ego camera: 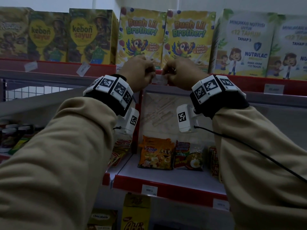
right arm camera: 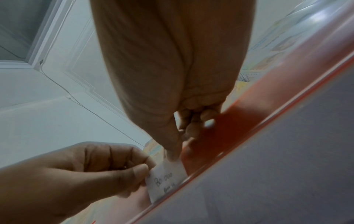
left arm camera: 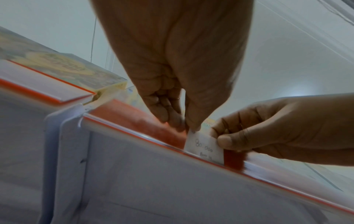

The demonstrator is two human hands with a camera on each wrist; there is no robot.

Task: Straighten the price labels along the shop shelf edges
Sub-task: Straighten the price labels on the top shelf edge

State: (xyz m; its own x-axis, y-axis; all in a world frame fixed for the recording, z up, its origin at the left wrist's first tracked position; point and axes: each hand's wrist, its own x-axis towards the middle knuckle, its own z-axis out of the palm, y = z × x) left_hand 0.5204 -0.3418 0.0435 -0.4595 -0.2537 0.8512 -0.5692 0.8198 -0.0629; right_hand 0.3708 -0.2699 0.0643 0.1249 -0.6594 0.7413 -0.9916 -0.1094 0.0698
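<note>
Two hands pinch one price label in the red shelf edge strip — left hand, right hand; we level it gently — equal pulls, no tearing.

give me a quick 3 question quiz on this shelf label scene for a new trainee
1. True or false: only the right hand is on the price label.
2. Multiple choice: the boxes straight behind the hands are A) Kebon Sayur B) Buah Lil Brother C) Nutrilac.
3. Fill in: the label under the Kebon Sayur box sits ____ on the red shelf edge.

Key:
1. False; the left hand pinches it too, one hand at each end.
2. B
3. Tilted
</note>
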